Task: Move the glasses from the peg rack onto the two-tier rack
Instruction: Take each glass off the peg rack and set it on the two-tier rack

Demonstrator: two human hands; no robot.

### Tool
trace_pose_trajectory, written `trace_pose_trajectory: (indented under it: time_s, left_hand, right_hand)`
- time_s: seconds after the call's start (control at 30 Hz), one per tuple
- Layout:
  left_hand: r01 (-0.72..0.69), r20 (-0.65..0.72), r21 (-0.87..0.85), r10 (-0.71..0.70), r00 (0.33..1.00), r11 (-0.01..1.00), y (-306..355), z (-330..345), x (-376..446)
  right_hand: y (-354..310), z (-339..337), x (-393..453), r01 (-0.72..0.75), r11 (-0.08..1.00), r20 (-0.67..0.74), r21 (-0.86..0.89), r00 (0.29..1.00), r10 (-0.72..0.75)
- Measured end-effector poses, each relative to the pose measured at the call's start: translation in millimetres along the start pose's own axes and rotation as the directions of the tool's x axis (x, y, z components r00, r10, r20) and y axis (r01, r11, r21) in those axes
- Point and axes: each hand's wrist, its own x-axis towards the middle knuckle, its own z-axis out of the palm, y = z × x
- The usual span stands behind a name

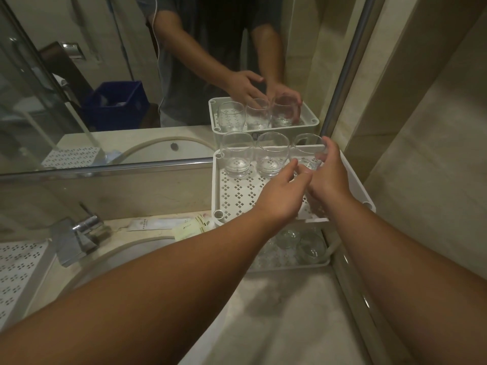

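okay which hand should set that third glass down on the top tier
Right. The right hand already holds the third glass at the top tier; the left hand only hovers beside it.

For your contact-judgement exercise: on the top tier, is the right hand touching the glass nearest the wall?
Touching. The head view shows the right hand with fingers curled round the rightmost glass.

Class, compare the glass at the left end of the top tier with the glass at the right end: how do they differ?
The left glass stands free, untouched; the right glass is gripped by the right hand, with the left hand close beside it. The left glass sits near the tier's left wall; the right glass sits toward the side wall, partly hidden by fingers. Both are clear, upright tumblers in one row on the top tier.
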Motion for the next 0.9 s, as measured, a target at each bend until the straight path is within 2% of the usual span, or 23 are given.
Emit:
trace_pose_trajectory:
  time_s: [0.23, 0.4, 0.5, 0.63, 0.8, 0.9]
  left_hand:
    - [0.006, -0.013, -0.037, -0.006, 1.0, 0.999, 0, -3, 0]
    - [-0.072, -0.07, -0.013, 0.071, 0.995, 0.997, 0, -2, -5]
    - [-0.105, -0.091, -0.003, 0.104, 0.99, 0.995, 3, -5, -11]
    - [-0.104, -0.065, -0.089, 0.098, 0.993, 0.991, 14, -16, -28]
    - [-0.191, -0.118, -0.078, 0.182, 0.976, 0.978, 16, -43, -64]
    - [-0.244, -0.103, -0.037, 0.239, 0.965, 0.969, 7, -64, -85]
  right_hand:
    - [2, 2, 4, 0.022, 0.998, 0.03, -0.059, 0.999, -0.02]
    - [-2, 0, -2, 0.028, 0.997, 0.005, -0.079, 1.0, -0.027]
    - [-9, -6, -11, 0.087, 0.983, -0.045, -0.16, 0.994, -0.095]
    - [-23, -13, -31, 0.218, 0.943, -0.1, -0.253, 0.963, -0.249]
    - [-40, -14, -70, 0.286, 0.92, -0.098, -0.27, 0.942, -0.321]
    - [-44, -9, -99, 0.328, 0.904, -0.092, -0.272, 0.927, -0.364]
